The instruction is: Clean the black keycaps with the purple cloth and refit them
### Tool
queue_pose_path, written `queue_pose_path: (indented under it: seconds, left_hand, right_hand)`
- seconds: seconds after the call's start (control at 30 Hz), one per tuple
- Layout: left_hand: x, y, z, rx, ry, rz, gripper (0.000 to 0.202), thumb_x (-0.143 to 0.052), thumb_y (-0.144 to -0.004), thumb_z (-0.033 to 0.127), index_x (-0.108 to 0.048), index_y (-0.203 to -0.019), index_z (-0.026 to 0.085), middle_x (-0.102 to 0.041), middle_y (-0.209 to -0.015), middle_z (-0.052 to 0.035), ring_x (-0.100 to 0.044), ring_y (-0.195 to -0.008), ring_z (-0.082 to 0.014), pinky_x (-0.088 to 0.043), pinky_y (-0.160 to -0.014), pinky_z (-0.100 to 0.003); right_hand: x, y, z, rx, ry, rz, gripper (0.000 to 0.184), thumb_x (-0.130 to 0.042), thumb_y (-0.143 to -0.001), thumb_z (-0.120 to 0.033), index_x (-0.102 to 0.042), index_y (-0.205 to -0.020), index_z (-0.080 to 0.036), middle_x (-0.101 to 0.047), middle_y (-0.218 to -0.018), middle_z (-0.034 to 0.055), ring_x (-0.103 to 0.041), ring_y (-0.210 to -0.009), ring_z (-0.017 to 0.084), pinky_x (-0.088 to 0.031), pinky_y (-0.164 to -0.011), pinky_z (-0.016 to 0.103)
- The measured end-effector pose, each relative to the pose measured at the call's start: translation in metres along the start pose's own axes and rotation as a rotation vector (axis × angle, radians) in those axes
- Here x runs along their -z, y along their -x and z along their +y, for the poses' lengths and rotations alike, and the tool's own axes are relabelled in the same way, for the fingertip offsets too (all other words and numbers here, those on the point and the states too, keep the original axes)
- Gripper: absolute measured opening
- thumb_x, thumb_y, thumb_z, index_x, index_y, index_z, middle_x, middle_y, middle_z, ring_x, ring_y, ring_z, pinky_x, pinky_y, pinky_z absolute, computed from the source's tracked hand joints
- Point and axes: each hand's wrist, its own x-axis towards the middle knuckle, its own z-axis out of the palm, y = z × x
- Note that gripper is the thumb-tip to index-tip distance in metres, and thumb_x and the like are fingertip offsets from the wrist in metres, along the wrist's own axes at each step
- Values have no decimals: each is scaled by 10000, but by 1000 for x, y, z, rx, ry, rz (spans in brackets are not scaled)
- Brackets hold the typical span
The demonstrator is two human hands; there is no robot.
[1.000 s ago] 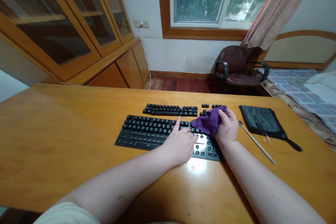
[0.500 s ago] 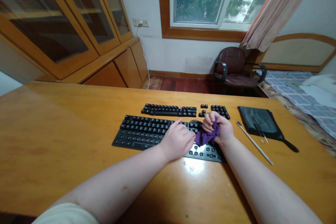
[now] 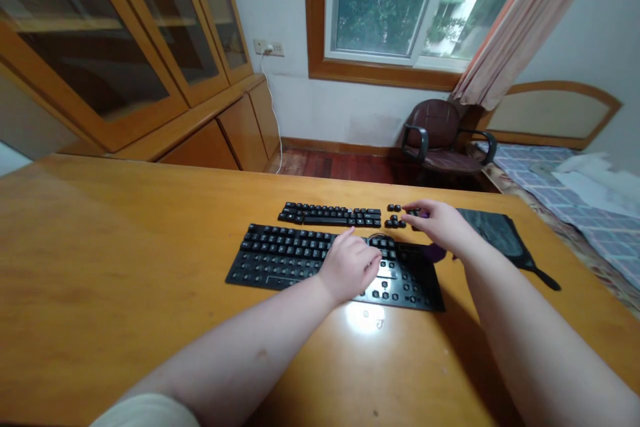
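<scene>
My left hand (image 3: 351, 267) rests over the right half of a black keyboard (image 3: 280, 257), its fingers curled together; whatever they pinch is hidden. Many keys are off the keyboard's lower rows and right side, leaving bare switch posts. Above its right end is my right hand (image 3: 436, 221), with a purple cloth (image 3: 434, 252) hanging beneath the palm. The thumb and forefinger of that hand are apart, close to small loose keycaps (image 3: 395, 221). Behind the keyboard lies a block of removed keycaps (image 3: 327, 215) in rows.
A black zip pouch (image 3: 493, 233) with a strap lies right of my right hand, partly covered by the forearm. The wooden table (image 3: 125, 247) ends at a far edge, beyond which stand an office chair (image 3: 435, 130) and a bed (image 3: 540, 167). A glass-fronted cabinet (image 3: 175, 90) stands left.
My right hand has moved away from my left, forward and right toward the loose keycaps, carrying the purple cloth. Its thumb and forefinger have spread. The white brush is now hidden behind the right arm.
</scene>
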Motion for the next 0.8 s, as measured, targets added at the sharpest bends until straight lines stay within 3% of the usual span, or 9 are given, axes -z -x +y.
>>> queue_pose_path:
  seconds: [0.1,0.23,0.4,0.6,0.7,0.8]
  left_hand:
    - [0,0,-1,-11,10,21,186,-480,-835,230,-651,-769,201,-644,-680,-3,-585,-730,-144,-343,-1002,-400]
    - [-1,0,-2,-25,12,52,182,-485,-831,228,-649,-758,199,-645,-675,-3,-585,-729,-142,-349,-997,-393]
    - [-1,0,-3,-25,27,71,168,-494,-815,206,-649,-750,202,-642,-669,1,-585,-723,-136,-351,-998,-389]
    - [-2,1,-3,-11,23,69,171,-493,-818,213,-651,-755,201,-645,-673,1,-590,-740,-142,-341,-1005,-394]
    - [-2,1,-2,-12,23,63,174,-493,-818,214,-648,-739,202,-642,-669,3,-587,-731,-140,-347,-1000,-391]
    - [-1,1,-3,-8,34,57,176,-488,-825,215,-639,-735,202,-646,-678,3,-591,-729,-136,-352,-998,-389]
  right_hand:
    - [14,-35,-6,6,353,-46,285,-634,-694,-378,-705,-896,-190,-670,-705,69,-603,-604,204,-435,-564,302]
    - [5,-79,-15,147,743,-238,309,-631,-687,-304,-696,-973,-209,-692,-951,96,-625,-866,259,-455,-693,316]
    - [-19,-108,-13,143,793,-405,264,-707,-609,-271,-740,-864,-212,-717,-883,88,-644,-823,252,-463,-673,293]
    - [-36,-116,-12,99,832,-488,267,-725,-582,-252,-751,-835,-172,-722,-798,115,-658,-741,253,-467,-658,307]
    - [-34,-117,-17,104,832,-466,188,-699,-599,-236,-754,-765,-169,-718,-756,111,-657,-711,244,-462,-638,298]
    - [-17,-110,-25,137,811,-373,191,-654,-642,-231,-747,-794,-163,-713,-794,115,-647,-752,252,-450,-626,294]
